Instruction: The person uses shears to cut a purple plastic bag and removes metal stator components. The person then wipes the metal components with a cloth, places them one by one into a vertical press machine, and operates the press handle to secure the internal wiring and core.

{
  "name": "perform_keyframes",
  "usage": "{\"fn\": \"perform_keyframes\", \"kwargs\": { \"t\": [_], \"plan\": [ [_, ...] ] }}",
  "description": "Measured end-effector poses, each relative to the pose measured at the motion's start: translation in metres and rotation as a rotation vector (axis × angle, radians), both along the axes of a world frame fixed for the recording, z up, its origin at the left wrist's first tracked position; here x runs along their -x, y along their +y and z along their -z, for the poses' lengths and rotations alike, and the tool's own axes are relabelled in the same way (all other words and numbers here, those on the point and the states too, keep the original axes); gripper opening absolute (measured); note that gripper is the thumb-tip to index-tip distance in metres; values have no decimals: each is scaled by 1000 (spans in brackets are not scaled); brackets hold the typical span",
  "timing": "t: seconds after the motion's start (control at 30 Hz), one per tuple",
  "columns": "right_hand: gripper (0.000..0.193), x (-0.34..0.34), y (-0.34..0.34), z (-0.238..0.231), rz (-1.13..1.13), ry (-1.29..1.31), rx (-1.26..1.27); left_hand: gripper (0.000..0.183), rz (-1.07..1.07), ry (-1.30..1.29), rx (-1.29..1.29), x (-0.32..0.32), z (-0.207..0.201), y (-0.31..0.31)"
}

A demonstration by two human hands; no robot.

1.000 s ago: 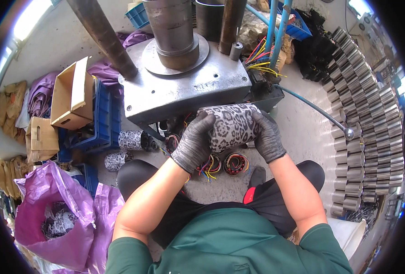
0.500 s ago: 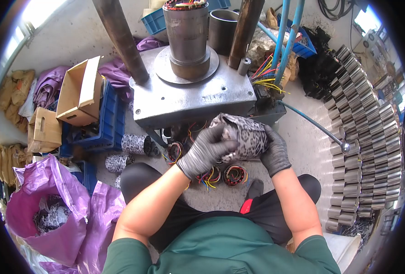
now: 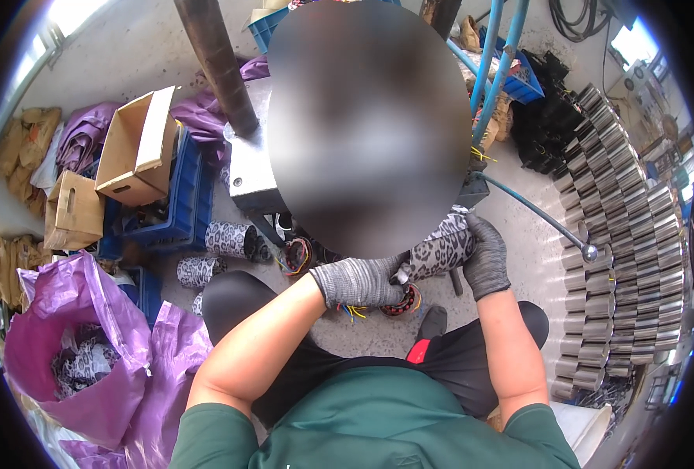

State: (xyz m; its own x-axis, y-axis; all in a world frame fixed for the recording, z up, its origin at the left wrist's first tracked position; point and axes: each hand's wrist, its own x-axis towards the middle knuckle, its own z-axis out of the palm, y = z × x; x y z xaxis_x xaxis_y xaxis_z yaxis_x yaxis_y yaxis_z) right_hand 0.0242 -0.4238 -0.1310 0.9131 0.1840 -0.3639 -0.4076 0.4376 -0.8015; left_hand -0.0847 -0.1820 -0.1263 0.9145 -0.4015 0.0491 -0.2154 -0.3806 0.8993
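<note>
Both my hands wear grey gloves and hold a leopard-print wrapped cylinder (image 3: 439,256) in front of the press. My right hand (image 3: 487,259) grips its right end, fingers curled round the edge. My left hand (image 3: 364,281) is closed at its lower left end, pinching the loose wrapping. A large round blur hides the upper part of the cylinder and most of the press. Just below my left hand, a wound motor stator (image 3: 403,301) with coloured wires lies on the floor. Another stator (image 3: 298,255) is by the press's front left leg.
The press table (image 3: 247,168) shows only at its left. A blue lever with a ball end (image 3: 589,252) juts out right. Metal cylinders (image 3: 597,289) are stacked along the right. Leopard-print rolls (image 3: 231,239), a blue crate (image 3: 179,211), cardboard boxes (image 3: 124,176) and a purple sack (image 3: 120,313) stand left.
The wrapped cylinder has tilted, its right end higher. My left hand has moved down to its lower end, while my right hand has shifted slightly right. A blur now covers the press.
</note>
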Motion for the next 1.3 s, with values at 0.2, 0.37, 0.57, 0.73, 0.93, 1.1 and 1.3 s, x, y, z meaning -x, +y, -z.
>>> {"fn": "perform_keyframes", "kwargs": {
  "t": [0.2,0.37,0.57,0.73,0.93,1.1,1.3],
  "plan": [
    [24,-6,-4,-5,49,21,73,39,-118,-266,-621,2,-14,5],
    [28,-26,-23,1,10,197,-59,55,-524,-258,-568,-16,-7,27],
    [40,-14,-11,16,-167,184,-32,61,-562,73,509,-28,26,22],
    [38,-4,4,12,-198,313,-95,67,-463,-356,-219,-27,25,27],
    [41,9,16,6,-334,367,-246,33,-614,-294,220,-18,25,39],
    [45,7,11,14,-385,301,-179,39,-476,123,839,-14,21,33],
    [62,3,15,21,-541,-3,138,18,-346,161,307,-25,30,52]
  ]
}}
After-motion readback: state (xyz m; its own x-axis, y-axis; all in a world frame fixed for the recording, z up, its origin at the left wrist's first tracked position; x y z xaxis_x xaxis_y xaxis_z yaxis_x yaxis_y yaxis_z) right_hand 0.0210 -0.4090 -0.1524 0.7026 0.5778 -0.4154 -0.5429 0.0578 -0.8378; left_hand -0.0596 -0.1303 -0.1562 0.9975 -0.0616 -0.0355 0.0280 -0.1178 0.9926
